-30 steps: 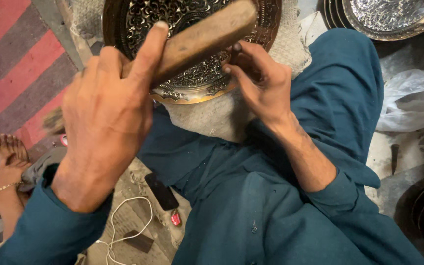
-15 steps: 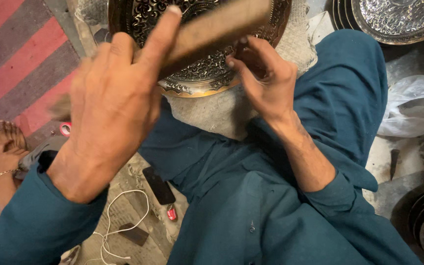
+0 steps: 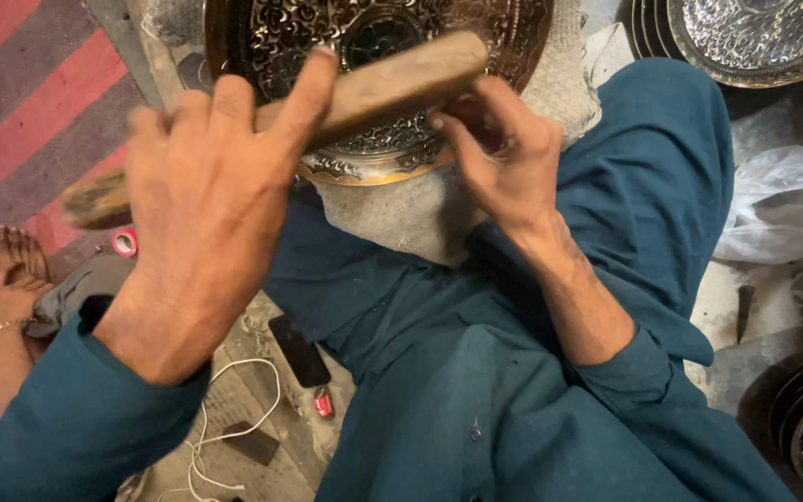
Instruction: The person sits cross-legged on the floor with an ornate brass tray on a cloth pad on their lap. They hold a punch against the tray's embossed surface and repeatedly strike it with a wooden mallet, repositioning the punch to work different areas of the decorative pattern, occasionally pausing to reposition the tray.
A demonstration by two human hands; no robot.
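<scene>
Wooden mallet (image 3: 364,88) raised in left hand (image 3: 211,204) grip; right hand (image 3: 504,158) on engraved plate (image 3: 374,139).

A dark rectangular phone with a black, unlit screen (image 3: 298,350) lies on the floor beside the teal-clad leg. A crumpled clear plastic bag (image 3: 778,209) rests at the right.

Head view: looks steeply down from the person's head, very near, over both hands onto the lap and floor.
Shared views: one only.
</scene>
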